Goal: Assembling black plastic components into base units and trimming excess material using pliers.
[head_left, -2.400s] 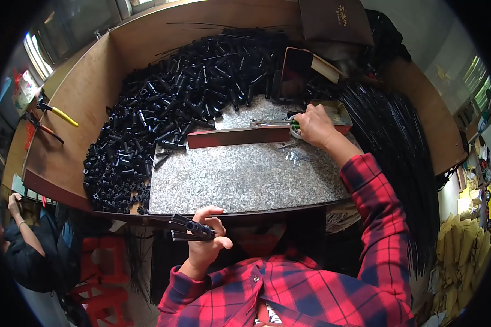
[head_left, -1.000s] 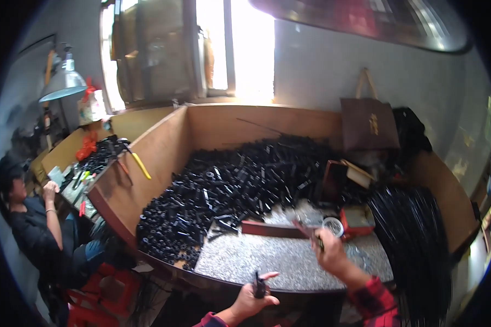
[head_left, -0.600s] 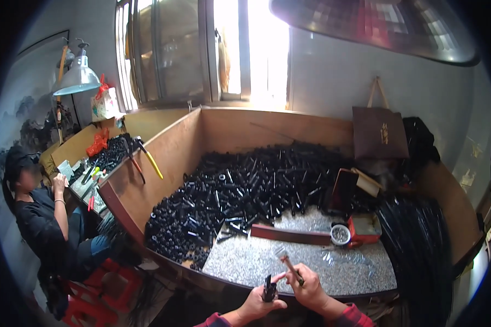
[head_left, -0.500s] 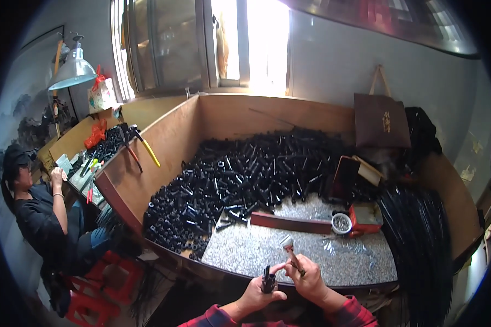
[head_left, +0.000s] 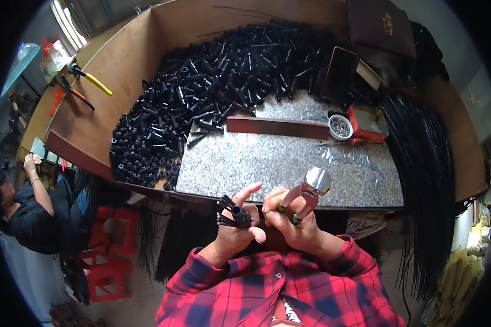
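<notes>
In front of the tabletop (head_left: 289, 173), the left hand (head_left: 233, 234) has its lower fingers wrapped round a black ribbed part (head_left: 237, 216), thumb & index spread clear, prob. so the hub end stays exposed. Just right of it, the right hand (head_left: 299, 229) grips the handles of metal pincers (head_left: 316, 184), head pointing away, prob. for leverage; can't tell if the 2 hands touch. Farther off, a red board (head_left: 278, 128) prob. holds back the black pieces (head_left: 223, 82) piled far & left. At its right end, 1 white cup (head_left: 340, 127) w/ small metal bits sits beside the red box (head_left: 368, 137), prob. for quick reach. Vs. 2.4 s ago, the right hand has left the cup & come in beside the left hand.
</notes>
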Tool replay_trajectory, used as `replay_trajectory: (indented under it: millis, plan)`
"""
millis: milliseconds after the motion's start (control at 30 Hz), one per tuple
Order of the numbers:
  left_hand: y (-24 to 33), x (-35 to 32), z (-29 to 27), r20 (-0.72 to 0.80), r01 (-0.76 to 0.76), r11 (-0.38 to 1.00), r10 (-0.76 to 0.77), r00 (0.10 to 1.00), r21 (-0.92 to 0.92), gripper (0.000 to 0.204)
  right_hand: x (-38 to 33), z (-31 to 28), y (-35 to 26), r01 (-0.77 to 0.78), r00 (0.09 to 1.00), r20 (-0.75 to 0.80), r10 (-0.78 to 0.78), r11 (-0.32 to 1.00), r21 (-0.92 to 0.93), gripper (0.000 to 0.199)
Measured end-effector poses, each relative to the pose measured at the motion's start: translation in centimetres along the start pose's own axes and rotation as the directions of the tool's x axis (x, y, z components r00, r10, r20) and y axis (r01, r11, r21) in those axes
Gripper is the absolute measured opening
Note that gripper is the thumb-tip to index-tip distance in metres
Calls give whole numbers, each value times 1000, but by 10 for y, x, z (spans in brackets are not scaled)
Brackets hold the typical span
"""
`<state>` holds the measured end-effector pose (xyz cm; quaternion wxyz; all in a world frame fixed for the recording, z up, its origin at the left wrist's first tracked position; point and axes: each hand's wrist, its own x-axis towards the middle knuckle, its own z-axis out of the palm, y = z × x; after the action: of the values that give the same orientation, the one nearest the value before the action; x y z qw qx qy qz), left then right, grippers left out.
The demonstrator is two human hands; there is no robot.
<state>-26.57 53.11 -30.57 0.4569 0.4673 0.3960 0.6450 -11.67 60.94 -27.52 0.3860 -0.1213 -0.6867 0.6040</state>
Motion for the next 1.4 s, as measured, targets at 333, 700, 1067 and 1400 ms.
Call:
replay_trajectory:
  millis: [333,700,1067,1400]
  plan:
    - [0,-12,9,15,12,992,-10,1000,-128,105,-6,7,-3,-6,996,91,7,1000,-11,14]
    - [4,-8,10,12,-122,989,123,992,-79,106,-4,14,0,66,996,75,-54,983,-173,17]
    - [7,-16,5,-89,16,994,-6,996,107,104,1,20,3,117,991,85,-106,985,-129,14]
    - [-6,-16,-28,-21,-19,988,16,1000,-154,116,8,18,1,-81,972,185,145,944,-319,29]
